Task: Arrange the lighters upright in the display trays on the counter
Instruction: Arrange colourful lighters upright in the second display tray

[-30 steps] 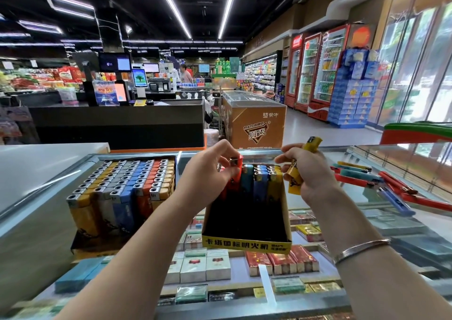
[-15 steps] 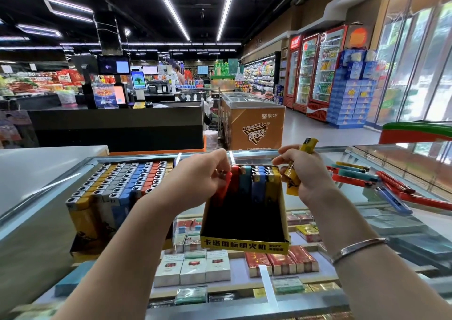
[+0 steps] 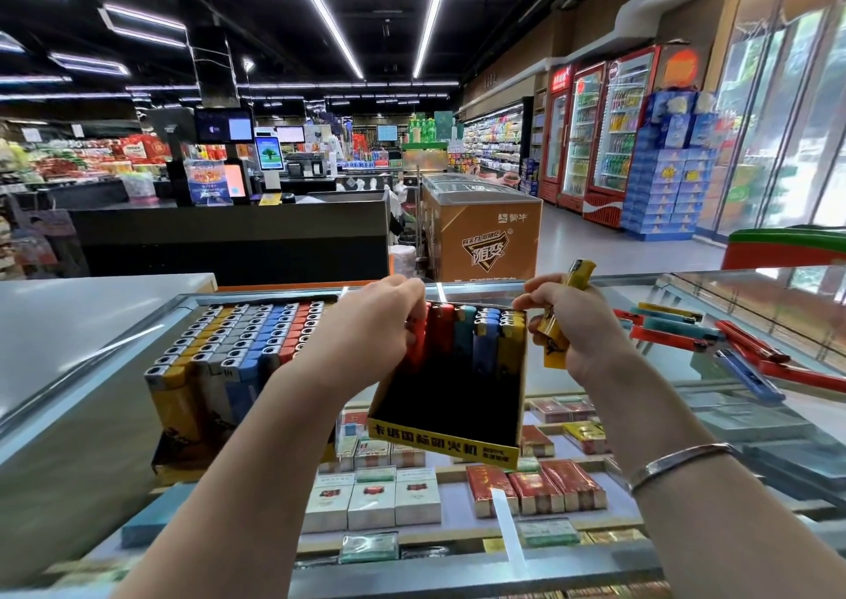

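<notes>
With a red lighter (image 3: 417,346) pinched by the left hand (image 3: 366,328) at the back row of the display tray (image 3: 446,445) and yellow lighters (image 3: 561,319) gripped by the right hand (image 3: 581,328) just beside it, neighbouring upright lighters could be toppled if the red one is pushed in tilted.

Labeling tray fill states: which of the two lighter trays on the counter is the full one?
The left tray: upright lighters pack it in rows front to back. The yellow-fronted tray between the hands holds only one back row.

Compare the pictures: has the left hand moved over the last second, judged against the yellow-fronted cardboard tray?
Yes. The left hand has dropped lower, its fingers pushing a red lighter down into the yellow-fronted cardboard tray.
</notes>
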### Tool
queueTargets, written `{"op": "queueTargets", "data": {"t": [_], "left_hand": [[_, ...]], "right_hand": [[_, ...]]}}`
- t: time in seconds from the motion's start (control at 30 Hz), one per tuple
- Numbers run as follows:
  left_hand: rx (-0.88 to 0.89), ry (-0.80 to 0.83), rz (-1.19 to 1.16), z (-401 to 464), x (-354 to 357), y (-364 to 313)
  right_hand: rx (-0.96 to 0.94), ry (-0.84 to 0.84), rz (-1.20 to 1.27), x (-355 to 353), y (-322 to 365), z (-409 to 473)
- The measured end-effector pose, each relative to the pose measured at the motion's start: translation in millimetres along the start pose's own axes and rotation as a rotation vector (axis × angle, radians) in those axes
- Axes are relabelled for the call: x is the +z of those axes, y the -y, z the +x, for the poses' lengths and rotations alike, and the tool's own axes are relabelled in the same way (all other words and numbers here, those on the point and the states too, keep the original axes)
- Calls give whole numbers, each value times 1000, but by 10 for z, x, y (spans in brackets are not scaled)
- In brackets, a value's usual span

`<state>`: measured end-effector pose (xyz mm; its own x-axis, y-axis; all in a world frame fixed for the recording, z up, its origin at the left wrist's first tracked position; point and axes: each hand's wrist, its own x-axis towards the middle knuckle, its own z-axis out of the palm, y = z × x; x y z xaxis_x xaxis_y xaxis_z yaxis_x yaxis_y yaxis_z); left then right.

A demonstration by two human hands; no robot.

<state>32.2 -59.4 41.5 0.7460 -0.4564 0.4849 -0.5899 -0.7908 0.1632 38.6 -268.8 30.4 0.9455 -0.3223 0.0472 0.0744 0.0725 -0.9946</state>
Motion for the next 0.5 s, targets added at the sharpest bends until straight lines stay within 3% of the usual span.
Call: {"op": "queueTargets", "data": {"t": [0.17,0.5], "left_hand": [[-67,-65,23,5,26,48],[-109,-120,97,-6,56,15]], "right_hand": [[-88,95,-362,38,-51,-4],[-88,242,-358,-35,-54,16]]}}
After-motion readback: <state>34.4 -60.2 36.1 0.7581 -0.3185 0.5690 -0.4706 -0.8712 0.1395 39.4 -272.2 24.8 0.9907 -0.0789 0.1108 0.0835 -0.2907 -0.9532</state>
